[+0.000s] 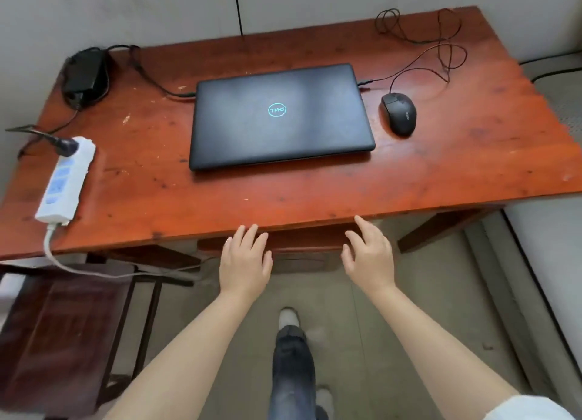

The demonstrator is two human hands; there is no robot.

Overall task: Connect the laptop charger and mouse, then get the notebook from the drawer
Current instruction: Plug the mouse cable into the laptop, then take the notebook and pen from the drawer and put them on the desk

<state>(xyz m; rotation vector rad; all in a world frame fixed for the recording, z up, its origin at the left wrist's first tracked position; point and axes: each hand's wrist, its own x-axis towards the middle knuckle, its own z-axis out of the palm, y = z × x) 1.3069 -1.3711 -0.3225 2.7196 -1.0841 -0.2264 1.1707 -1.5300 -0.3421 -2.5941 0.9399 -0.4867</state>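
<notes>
Both hands were empty, fingers spread: left hand (pixel 245 260) and right hand (pixel 369 256) hovered at the front edge of the worn red-brown wooden desk (pixel 220 196), just above the dark wooden drawer (pixel 302 246) below it. Notebook not visible, presumably inside. Drawer looked rigid and smooth-fronted, best gripped under its lip. Matte black closed laptop (pixel 282 115) had cables at both sides; black plastic mouse (pixel 398 114) sat just right of it.
</notes>
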